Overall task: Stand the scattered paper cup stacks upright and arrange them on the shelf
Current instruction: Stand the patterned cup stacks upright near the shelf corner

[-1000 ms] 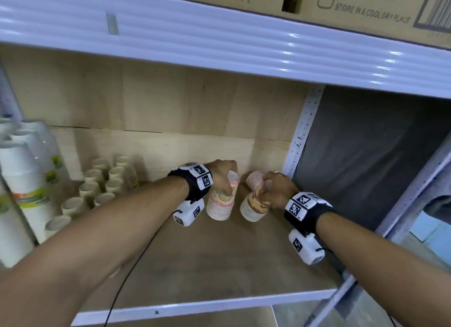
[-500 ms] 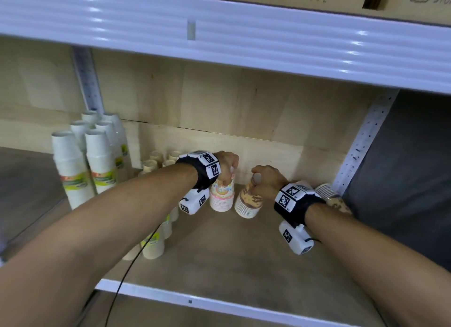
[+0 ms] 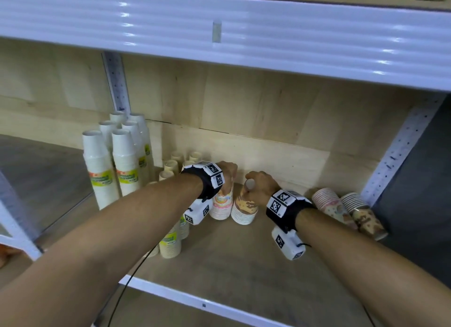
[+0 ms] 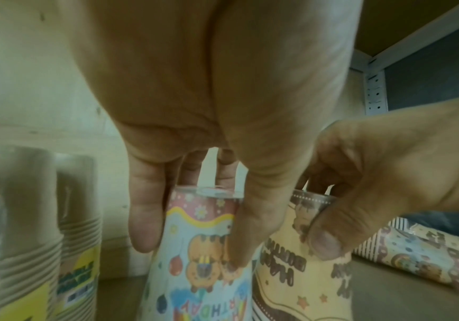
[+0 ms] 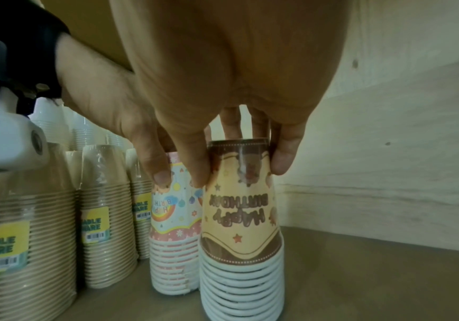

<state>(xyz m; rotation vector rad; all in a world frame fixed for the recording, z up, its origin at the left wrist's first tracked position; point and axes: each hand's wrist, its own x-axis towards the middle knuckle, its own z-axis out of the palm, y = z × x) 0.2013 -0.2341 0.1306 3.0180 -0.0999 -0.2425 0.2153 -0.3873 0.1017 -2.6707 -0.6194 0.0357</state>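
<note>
both hands are down on two upright birthday stacks at the back of the shelf: the left hand has its fingers curled round the top of the pastel stack, the right hand pinches the top of the brown stack just beside it. two fallen stacks lie on their sides off past the right wrist, long axes running front to back, nearer that hand. a second ago the brown stack leaned; now it stands.
</note>
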